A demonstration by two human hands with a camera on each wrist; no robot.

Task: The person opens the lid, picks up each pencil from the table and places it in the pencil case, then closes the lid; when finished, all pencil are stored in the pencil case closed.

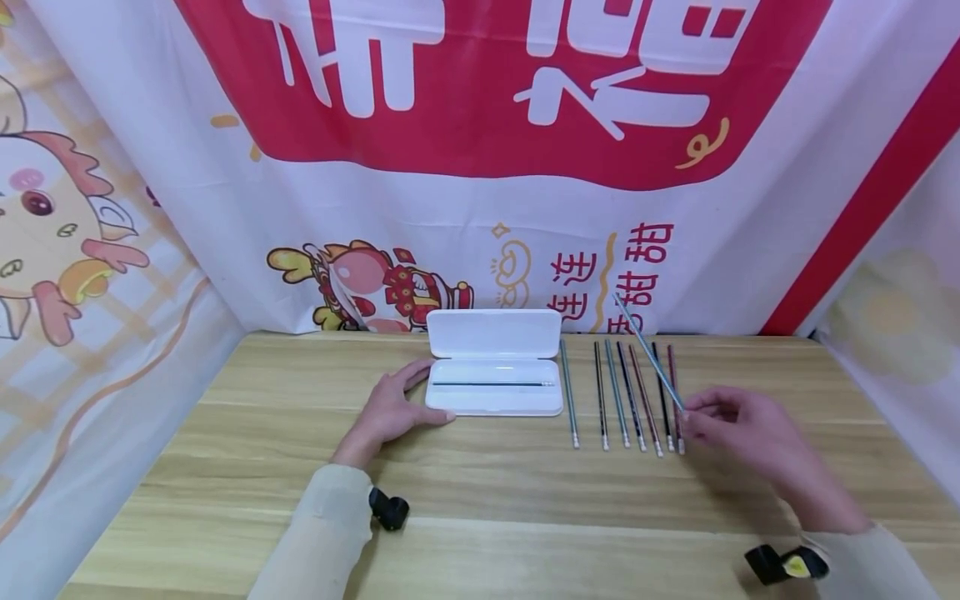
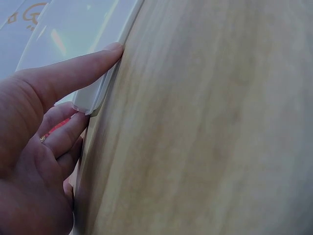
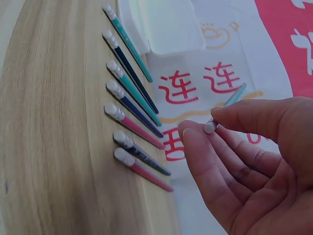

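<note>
My left hand (image 1: 392,410) holds the left end of a white pencil case (image 1: 495,405) on the table. The thumb lies along the case's front edge, and the other fingers are at its left end and behind. The lid (image 1: 495,335) stands raised at the back. One dark pencil (image 1: 487,384) lies lengthwise inside, eraser end to the right. My right hand (image 1: 742,427) pinches a light blue pencil (image 1: 647,348) between thumb and fingers, near its white eraser (image 3: 210,128). That pencil is held tilted above the right end of a row of pencils, tip pointing away to the left.
Right of the case several pencils lie side by side, erasers toward me: a teal pencil (image 1: 569,392) nearest the case, then dark, blue and red ones, with a dark red pencil (image 1: 674,387) at the right. A printed cloth (image 1: 360,200) hangs behind the wooden table (image 1: 525,492).
</note>
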